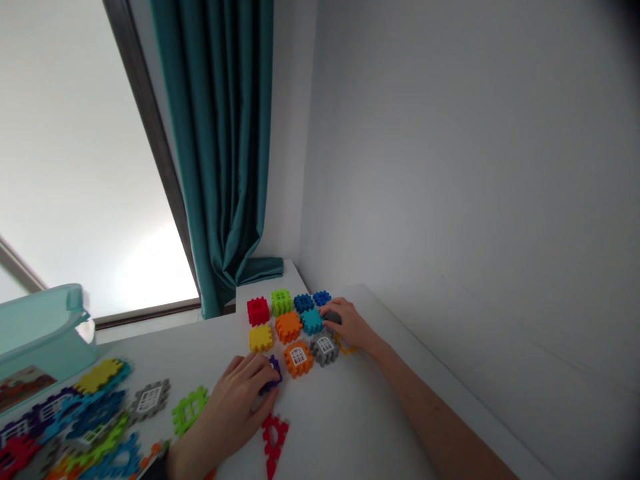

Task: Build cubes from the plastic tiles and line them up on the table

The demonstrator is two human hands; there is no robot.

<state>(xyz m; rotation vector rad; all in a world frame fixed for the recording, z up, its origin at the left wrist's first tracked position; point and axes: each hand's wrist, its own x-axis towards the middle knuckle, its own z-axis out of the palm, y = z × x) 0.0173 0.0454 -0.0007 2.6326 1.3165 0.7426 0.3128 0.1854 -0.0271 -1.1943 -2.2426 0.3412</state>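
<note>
Stacks of square toothed tiles stand in rows on the white table: red (258, 311), light green (281, 302), dark blue (303, 303), blue (321, 298), yellow (261, 339), orange (289, 327) and teal (312, 322). Nearer are an orange tile with a white window (299, 359) and a grey one with a window (325, 349). My left hand (245, 393) has its fingers closed round a purple tile (273, 375). My right hand (346, 323) grips a dark grey piece (332, 317) beside the teal stack. Under its wrist lies a yellow piece (346, 345), partly hidden.
A red triangular piece (274, 445) lies near my left hand. Further left are a green tile (190, 410), a grey window tile (151, 400) and a pile of mixed tiles (100, 413). A pale teal bin (45, 327) stands at far left. A wall (475, 200) borders the right.
</note>
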